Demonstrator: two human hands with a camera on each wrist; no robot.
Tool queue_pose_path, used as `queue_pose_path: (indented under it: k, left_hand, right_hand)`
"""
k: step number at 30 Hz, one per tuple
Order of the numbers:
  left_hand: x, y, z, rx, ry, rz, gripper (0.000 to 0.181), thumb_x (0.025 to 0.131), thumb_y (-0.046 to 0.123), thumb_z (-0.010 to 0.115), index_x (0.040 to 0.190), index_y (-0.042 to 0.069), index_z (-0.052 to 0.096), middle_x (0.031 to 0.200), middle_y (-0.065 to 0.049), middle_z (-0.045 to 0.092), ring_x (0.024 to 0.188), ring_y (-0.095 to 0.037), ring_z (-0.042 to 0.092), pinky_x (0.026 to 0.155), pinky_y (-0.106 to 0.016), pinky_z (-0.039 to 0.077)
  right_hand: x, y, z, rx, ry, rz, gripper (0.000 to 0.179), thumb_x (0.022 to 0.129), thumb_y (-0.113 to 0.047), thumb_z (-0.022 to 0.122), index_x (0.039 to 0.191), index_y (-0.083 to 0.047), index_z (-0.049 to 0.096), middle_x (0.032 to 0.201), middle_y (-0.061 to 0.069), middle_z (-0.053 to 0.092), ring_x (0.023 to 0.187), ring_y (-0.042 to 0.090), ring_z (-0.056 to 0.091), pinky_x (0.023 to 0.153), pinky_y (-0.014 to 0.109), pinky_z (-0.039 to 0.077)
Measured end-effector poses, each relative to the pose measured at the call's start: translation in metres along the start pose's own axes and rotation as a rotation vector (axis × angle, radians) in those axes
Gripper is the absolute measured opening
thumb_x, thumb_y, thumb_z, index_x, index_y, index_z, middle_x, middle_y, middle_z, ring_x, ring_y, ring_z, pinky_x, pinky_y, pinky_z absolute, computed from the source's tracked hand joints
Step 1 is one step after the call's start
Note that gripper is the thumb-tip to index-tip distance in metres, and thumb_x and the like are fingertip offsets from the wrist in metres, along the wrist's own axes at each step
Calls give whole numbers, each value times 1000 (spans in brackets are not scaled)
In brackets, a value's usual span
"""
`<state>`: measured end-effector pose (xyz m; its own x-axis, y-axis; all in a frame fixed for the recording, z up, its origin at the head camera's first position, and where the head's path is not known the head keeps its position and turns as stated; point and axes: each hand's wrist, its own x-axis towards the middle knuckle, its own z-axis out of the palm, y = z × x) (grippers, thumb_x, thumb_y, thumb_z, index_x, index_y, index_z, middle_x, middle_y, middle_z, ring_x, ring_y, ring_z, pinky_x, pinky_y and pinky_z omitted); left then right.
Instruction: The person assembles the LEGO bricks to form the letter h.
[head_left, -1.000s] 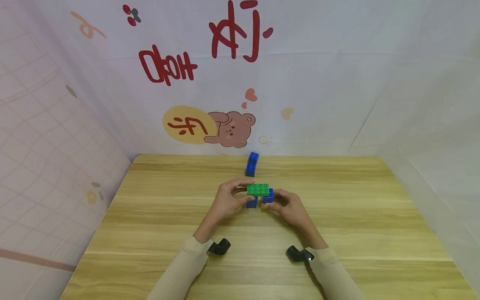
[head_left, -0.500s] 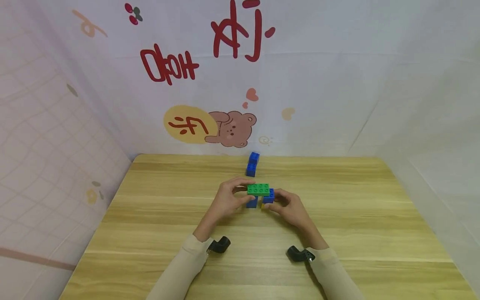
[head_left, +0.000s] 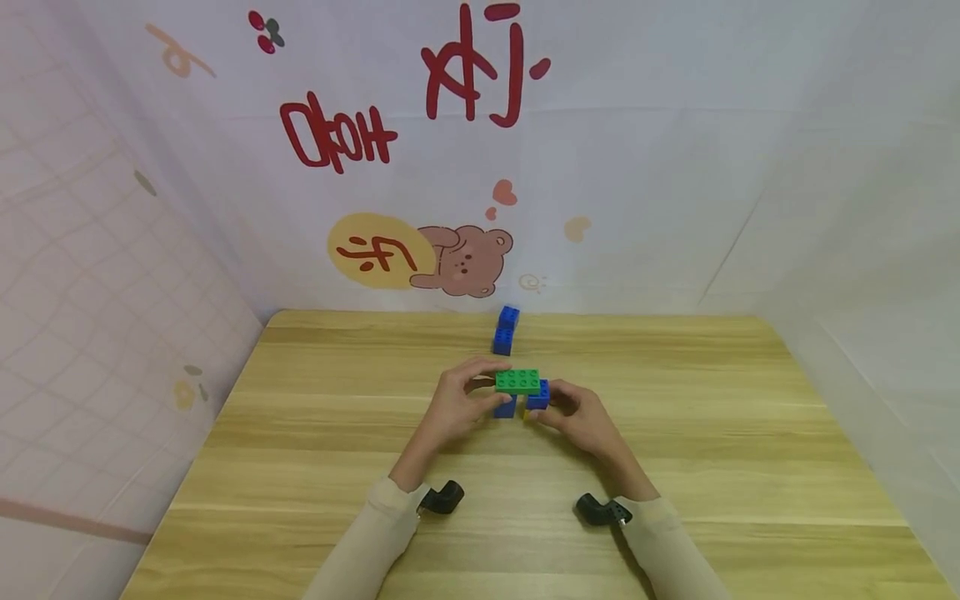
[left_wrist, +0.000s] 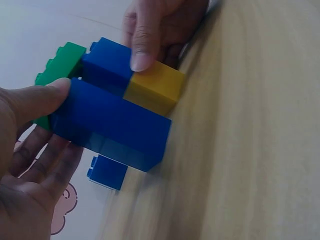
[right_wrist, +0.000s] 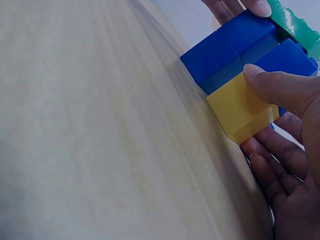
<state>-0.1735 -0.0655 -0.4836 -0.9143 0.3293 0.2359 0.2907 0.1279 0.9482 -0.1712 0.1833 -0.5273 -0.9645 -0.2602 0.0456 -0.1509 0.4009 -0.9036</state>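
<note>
A green toy building brick (head_left: pixel 517 382) lies across the top of a small structure at mid-table. Its left end sits on a column of stacked blue bricks (left_wrist: pixel 112 125). My left hand (head_left: pixel 459 398) pinches the top of that column, its thumb right at the green brick. Under the right end, another blue brick (left_wrist: pixel 106 65) stands on a yellow brick (right_wrist: pixel 240 110). My right hand (head_left: pixel 583 414) holds this pair, thumb across their seam and fingers on the opposite side. In the right wrist view, the yellow brick stands against the lower part of the blue column.
Two more blue bricks, one nearer (head_left: pixel 503 340) and one farther (head_left: pixel 509 317), sit at the back of the wooden table (head_left: pixel 495 533). A printed cloth (head_left: pixel 637 167) rises behind the rear edge. Both wrists carry black camera mounts (head_left: pixel 442 497).
Both hands keep their hold, and the bricks stay as they were. Only a slight shift of the whole head view shows.
</note>
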Motion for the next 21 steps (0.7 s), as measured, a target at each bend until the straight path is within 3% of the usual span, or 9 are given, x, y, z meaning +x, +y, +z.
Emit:
queue_pose_path:
  k: [4, 9, 14, 18, 21]
  left_hand:
    - [-1, -1, 2, 3, 11, -14, 43, 88, 2, 78, 128, 17, 71, 128, -4, 69, 117, -23, 64, 105, -40, 57]
    - [-2, -1, 3, 5, 10, -9, 43, 90, 2, 77, 130, 14, 70, 131, -8, 67, 118, -25, 64, 106, -42, 56]
    - [-3, -2, 2, 8, 1, 17, 43, 90, 3, 77, 131, 13, 69, 132, -11, 67, 119, -28, 64, 105, -45, 56]
    - [-4, -3, 2, 21, -4, 20, 44, 90, 3, 77, 132, 11, 68, 130, -7, 67, 119, -29, 64, 106, -45, 56]
    - [-4, -3, 1, 29, -8, 17, 44, 90, 4, 77, 133, 8, 67, 131, -7, 67, 119, -30, 64, 106, -45, 56]
  right_hand:
    - [1, 1, 0, -1, 6, -1, 37, 84, -29, 87, 116, -18, 73, 111, 2, 76, 109, 21, 69, 103, 46, 54]
    - [1, 2, 2, -4, 10, -1, 37, 84, -25, 87, 116, -17, 73, 111, 2, 76, 108, 20, 69, 101, 45, 55]
    - [0, -2, 3, 1, 11, -23, 50, 84, -20, 86, 130, -17, 66, 120, 8, 73, 115, 30, 68, 104, 52, 54]
    - [-1, -9, 2, -9, 34, -106, 58, 88, -19, 83, 140, -21, 59, 130, 9, 66, 119, 32, 64, 103, 56, 53]
    - [-2, -21, 2, 6, 63, -199, 57, 90, -12, 80, 143, -14, 58, 137, 10, 64, 124, 32, 58, 101, 58, 51]
